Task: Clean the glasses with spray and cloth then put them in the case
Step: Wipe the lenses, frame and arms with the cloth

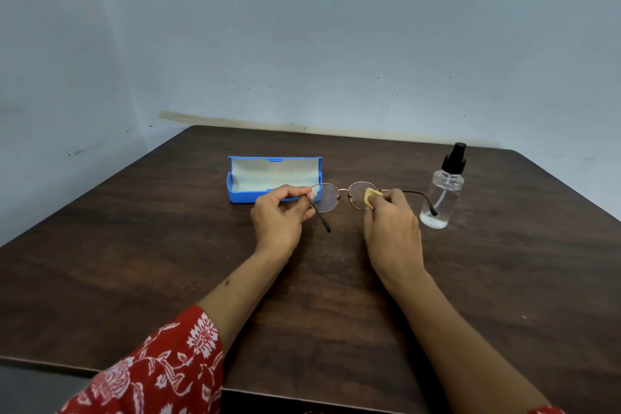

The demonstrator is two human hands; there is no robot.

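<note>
- While the glasses (339, 197) hang just above the table (134, 262) at mid-scene, their long axis runs left to right, lenses side by side and both temples unfolded toward the near side.
- At the left end, the left hand (280, 212) pinches the frame at the hinge, fingers curled around it, with that temple slanting down past the palm.
- At the right end, the right hand (391, 222) pinches a small yellow cloth (371, 197) against the right lens, fingertips closed on the fabric; the right temple sticks out past the knuckles toward the spray bottle (442, 195).
- Judging by the grip, wiping is under way on the right lens, and the left lens lies just left of the cloth, so the right hand is the nearer one to reach it.
- Beyond the left hand, the blue case (242, 193) sits open, its long axis also left to right, roughly parallel to the frame; folding the temples comes before that placement.
- Standing upright at the right, the spray bottle is close to the right temple tip, which could knock it.
</note>
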